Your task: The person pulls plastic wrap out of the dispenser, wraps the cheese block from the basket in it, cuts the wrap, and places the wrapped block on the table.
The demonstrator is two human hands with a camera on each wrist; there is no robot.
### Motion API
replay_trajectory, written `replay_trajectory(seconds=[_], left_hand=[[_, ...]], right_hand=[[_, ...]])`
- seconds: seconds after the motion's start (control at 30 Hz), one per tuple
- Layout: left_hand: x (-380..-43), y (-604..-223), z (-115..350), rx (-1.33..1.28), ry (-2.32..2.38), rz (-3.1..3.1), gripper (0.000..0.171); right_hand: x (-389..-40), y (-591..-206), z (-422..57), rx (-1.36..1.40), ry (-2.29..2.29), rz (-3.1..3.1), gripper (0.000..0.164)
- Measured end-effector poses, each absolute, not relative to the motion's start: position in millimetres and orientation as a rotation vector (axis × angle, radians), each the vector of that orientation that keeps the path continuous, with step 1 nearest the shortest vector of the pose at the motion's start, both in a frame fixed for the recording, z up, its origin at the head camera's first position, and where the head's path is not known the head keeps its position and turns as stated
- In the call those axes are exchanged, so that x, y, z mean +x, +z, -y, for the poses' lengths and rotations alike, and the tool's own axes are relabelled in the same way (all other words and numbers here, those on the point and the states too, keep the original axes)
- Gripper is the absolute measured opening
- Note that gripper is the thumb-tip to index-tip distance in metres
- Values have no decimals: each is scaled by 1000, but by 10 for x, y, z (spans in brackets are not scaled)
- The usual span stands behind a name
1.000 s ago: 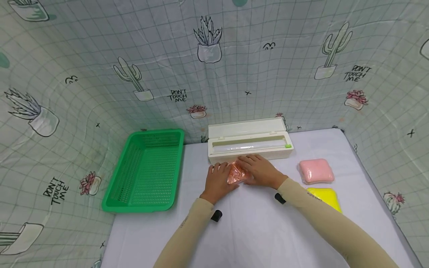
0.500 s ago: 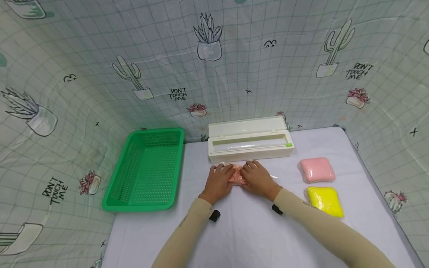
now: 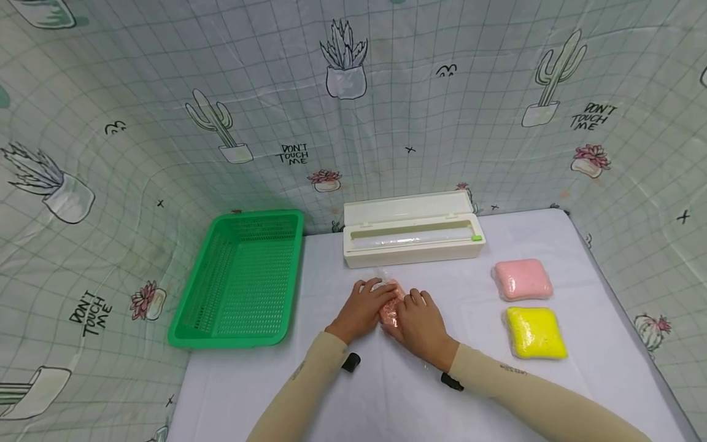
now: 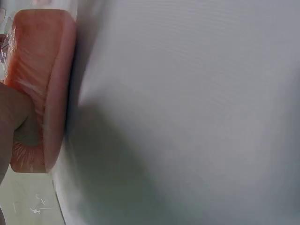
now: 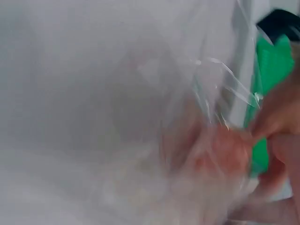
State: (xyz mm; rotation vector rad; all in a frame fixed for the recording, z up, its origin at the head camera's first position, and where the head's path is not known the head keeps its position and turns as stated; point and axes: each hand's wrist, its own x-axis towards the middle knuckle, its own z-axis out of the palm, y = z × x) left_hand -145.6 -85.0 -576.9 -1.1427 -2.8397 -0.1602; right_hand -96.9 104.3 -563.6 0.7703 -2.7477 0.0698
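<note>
An orange-pink soft block (image 3: 390,312) wrapped in clear film lies slanted between the two hands, just in front of the white film box (image 3: 414,250). My left hand (image 3: 361,309) grips its left side, fingers over the top. In the left wrist view a fingertip presses into the side of the block (image 4: 40,56). My right hand (image 3: 424,325) holds the right side with curled fingers. Loose clear film (image 5: 220,84) trails beside that hand in the blurred right wrist view. A bit of film sticks out past the block's far end.
A green plastic basket (image 3: 291,270) stands at the left. The film box's lid is up, with a roll (image 3: 414,238) inside. To the right lie a wrapped pink block (image 3: 523,279) and a wrapped yellow block (image 3: 536,333). Patterned cloth surrounds the white table.
The block has turned from lying crosswise to slanting away and moved slightly nearer. My right hand has swung down toward the near side, and the yellow block has come fully into view.
</note>
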Motion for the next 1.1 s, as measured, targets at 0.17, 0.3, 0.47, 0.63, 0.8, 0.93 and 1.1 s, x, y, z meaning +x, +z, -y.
replay_trajectory(seconds=[0.17, 0.3, 0.47, 0.63, 0.8, 0.93, 1.1], left_hand=[[-1354, -5789, 898, -1131, -224, 2840, 55], [-1220, -5796, 929, -1161, -285, 2826, 60], [-1061, -5838, 924, -1240, -154, 2753, 61], [-964, -5878, 851, -1245, 34, 2624, 59], [-929, -5878, 794, -1197, 84, 2560, 41], [-904, -5890, 796, -1140, 25, 2613, 30], [-864, -5901, 810, -1051, -248, 2739, 33]], right_hand=[[-1074, -5603, -1294, 876, 399, 2741, 13], [-1186, -5687, -1598, 1050, 579, 2681, 34], [-1206, -5838, -1860, 1207, 528, 2661, 66], [-1169, -5933, -1926, 1308, 490, 2609, 80], [-1188, -5981, -1877, 1404, 495, 2493, 64], [-1215, -5995, -1839, 1395, 562, 2422, 48], [-1227, -6001, -1807, 1314, 714, 2440, 27]])
